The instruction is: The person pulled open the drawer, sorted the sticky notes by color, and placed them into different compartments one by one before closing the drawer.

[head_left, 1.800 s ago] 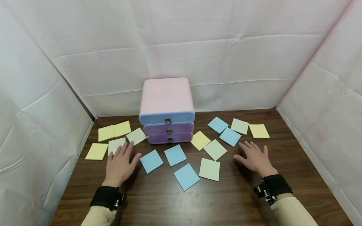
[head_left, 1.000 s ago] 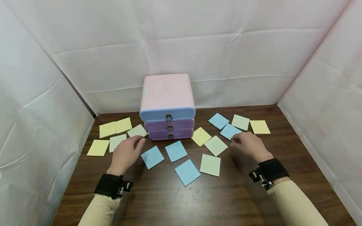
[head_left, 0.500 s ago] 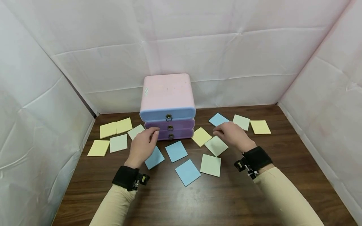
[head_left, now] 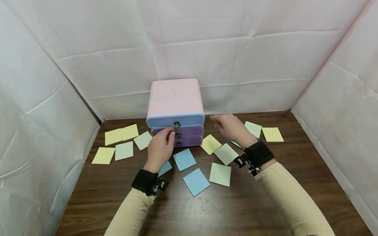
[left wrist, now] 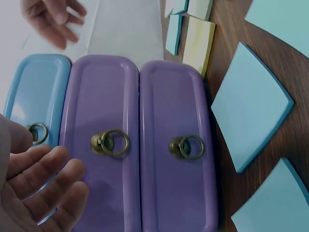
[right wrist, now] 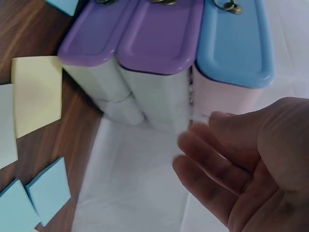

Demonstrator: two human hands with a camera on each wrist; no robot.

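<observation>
A small drawer unit (head_left: 175, 98) with a pink body stands at the back of the wooden table (head_left: 206, 209). Its top drawer front is blue (left wrist: 34, 96) and the two lower fronts are purple (left wrist: 176, 145), each with a brass ring pull. My left hand (head_left: 165, 137) hovers at the drawer fronts. Its fingers (left wrist: 43, 179) are relaxed and close to the middle drawer's ring (left wrist: 111, 142) without gripping it. My right hand (head_left: 220, 122) is held open beside the unit's right side (right wrist: 164, 101), fingers extended, apart from it.
Square pads of sticky notes lie scattered around the unit: blue ones (head_left: 196, 182) and pale green ones (head_left: 220, 174) in front, yellow (head_left: 272, 134) at the right, several yellow and green at the left (head_left: 113, 136). White cloth walls enclose the table on three sides.
Both hands lifted off the table and moved forward and inward to the drawer unit: the left to the drawer fronts, the right to the unit's right side.
</observation>
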